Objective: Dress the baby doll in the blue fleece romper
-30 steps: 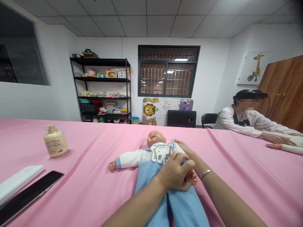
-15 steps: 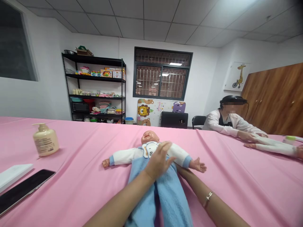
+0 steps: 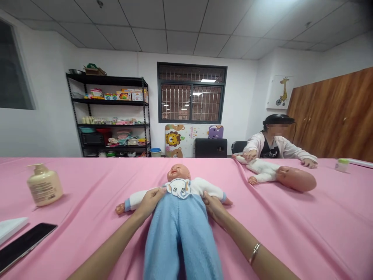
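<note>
A baby doll (image 3: 181,225) lies on its back on the pink tablecloth, head away from me and arms spread. It wears blue trousers and a white top with blue cuffs and an elephant face on the chest. My left hand (image 3: 150,200) grips its clothing by the armpit on the left, thumb towards the elephant. My right hand (image 3: 215,208) is closed on the clothing by the other armpit, its fingers partly tucked behind the sleeve. A bracelet circles my right wrist.
A pump bottle (image 3: 45,186), a dark phone (image 3: 26,245) and a white flat object (image 3: 13,227) lie left. Across the table at right, a co-worker's hand (image 3: 250,154) touches a second doll (image 3: 295,178). A green-lidded jar (image 3: 342,165) stands beyond.
My left hand has moved from over the doll's chest to its left side. My right hand has come out from beneath the doll. The co-worker's doll now lies turned, head to the right.
</note>
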Available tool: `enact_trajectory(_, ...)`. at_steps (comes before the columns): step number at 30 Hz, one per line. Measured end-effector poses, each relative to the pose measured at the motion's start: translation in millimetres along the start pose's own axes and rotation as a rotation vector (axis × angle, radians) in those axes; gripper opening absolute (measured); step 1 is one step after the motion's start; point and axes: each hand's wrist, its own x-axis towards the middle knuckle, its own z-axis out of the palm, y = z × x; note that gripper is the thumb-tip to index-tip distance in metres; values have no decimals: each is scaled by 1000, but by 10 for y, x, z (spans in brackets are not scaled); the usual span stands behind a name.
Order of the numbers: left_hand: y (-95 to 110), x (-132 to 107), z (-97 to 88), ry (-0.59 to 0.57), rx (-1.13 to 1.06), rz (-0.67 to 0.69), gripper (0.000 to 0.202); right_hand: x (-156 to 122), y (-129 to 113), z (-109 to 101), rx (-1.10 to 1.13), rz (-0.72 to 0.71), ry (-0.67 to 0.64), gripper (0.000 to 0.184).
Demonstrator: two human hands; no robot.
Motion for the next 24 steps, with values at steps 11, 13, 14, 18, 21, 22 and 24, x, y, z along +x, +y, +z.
enact_trajectory(11,-368,-40,-215,-130,161,-54,33,-159,-173,-181,-391,-160,-103,54)
enact_trajectory(13,-377,-48,-227,-162,97,-49,21,-223,-246,-203,-265,-104,-209,49)
enact_trajectory(14,-372,-56,-225,-188,82,-58,14,-250,-281,-213,-230,-85,-264,45)
enact_trajectory(18,-358,-87,-194,-249,142,-71,13,-279,-380,-270,-269,-64,-374,35)
enact_trajectory(21,-396,-87,-163,-252,192,-24,19,-243,-410,-330,-189,-98,-192,35)
enact_trajectory(22,-412,-84,-153,-249,199,-10,19,-235,-416,-344,-109,-99,-140,34)
enact_trajectory(24,-436,-81,-136,-233,203,16,21,-236,-425,-353,31,-75,-129,32)
